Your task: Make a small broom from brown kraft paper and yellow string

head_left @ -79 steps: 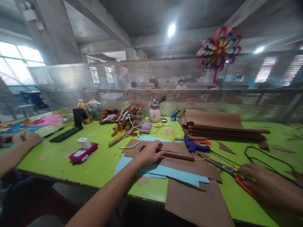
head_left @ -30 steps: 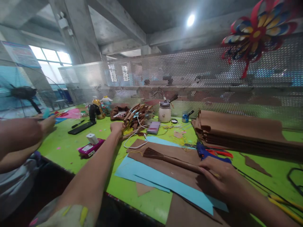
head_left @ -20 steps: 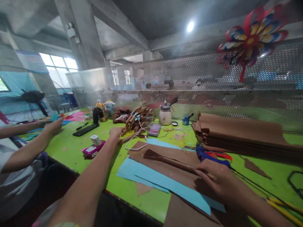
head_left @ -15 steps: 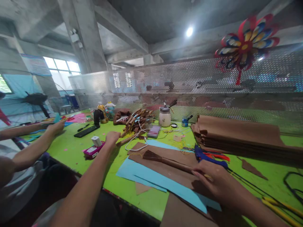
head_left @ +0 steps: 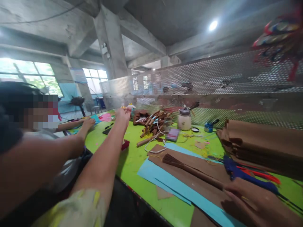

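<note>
My right hand (head_left: 255, 198) is closed round the handle end of a small brown broom-like piece (head_left: 196, 171), a wrapped paper stem with a fringed tip. This piece lies over brown paper sheets (head_left: 213, 167) and light blue paper strips (head_left: 165, 181). Stretched far out over the table, my left hand (head_left: 123, 115) is beside the bottles at the back; a white cap (head_left: 122, 105) shows just above it. Its fingers are blurred and partly turned away, so what they grip is hidden. Beneath that forearm, a dark red item (head_left: 125, 145) is partly covered.
A blue glue gun (head_left: 234, 170) and red-handled tool (head_left: 260, 173) lie near my right hand. Behind stand a jar (head_left: 184, 119), a blue ink pot (head_left: 208, 127), a brown paper stack (head_left: 260, 135) and a pile of brown pieces (head_left: 157, 123). Another person's arm (head_left: 80, 132) is at left.
My left hand has reached farther forward, from beside the purple box to the bottles at the back. The view has swung left. My right hand still holds the broom-like piece.
</note>
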